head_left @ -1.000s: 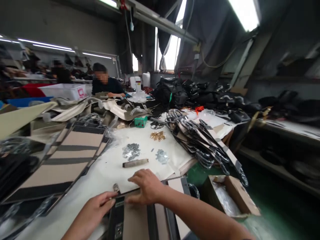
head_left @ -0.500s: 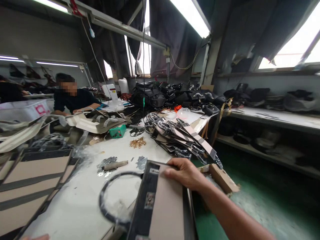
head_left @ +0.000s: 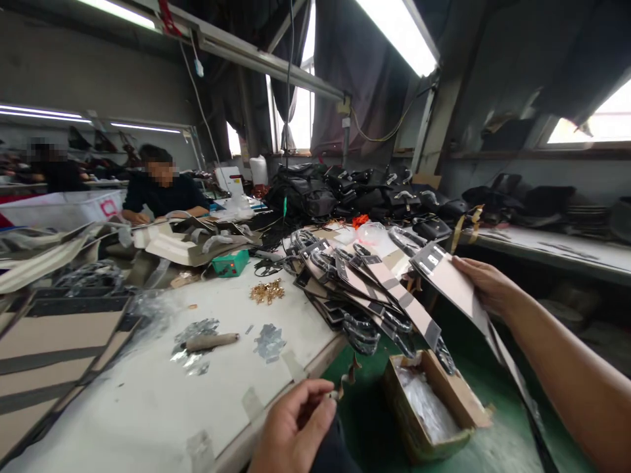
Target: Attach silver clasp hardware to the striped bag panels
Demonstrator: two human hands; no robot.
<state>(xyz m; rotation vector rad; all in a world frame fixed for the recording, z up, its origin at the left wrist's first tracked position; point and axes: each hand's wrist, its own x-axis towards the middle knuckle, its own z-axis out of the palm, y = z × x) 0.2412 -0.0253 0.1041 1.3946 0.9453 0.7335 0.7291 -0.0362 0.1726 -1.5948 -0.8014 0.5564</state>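
My right hand grips the edge of a beige and black panel with a dark wrapped handle, held up at the right beside the pile of similar panels. Low in the middle, near the table's front edge, my left hand has its fingers pinched together; a small thing shows at the fingertips, too small to name. On the white table lie gold metal pieces, a taped tool on flat silver plates, and more silver plates.
An open cardboard box with clear plastic inside stands below the table edge. More beige panels lie at the left. Behind are a green box, black bags and a seated person. A shelf runs along the right.
My right hand has carried the panel from the table front up and right to the pile. My left hand has come into fuller view from the lower left. The view has shifted slightly.
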